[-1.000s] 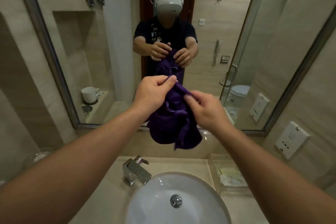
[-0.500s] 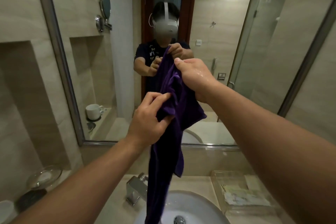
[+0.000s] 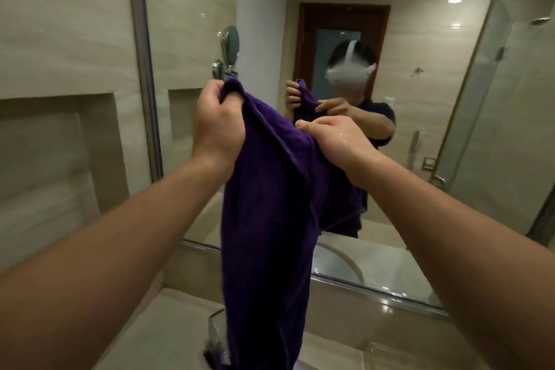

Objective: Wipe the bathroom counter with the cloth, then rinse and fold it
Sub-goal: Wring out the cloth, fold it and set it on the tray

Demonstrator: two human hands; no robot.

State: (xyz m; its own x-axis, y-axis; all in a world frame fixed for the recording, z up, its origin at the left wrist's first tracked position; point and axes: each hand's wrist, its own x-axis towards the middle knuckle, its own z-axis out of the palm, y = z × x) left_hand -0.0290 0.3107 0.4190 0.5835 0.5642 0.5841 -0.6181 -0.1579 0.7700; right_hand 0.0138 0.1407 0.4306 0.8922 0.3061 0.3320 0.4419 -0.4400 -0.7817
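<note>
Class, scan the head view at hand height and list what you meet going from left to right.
wall niche → mirror frame → left hand → purple cloth → right hand → reflected shower glass

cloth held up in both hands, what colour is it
Plain dark purple terry cloth, clearest in the head view.
</note>
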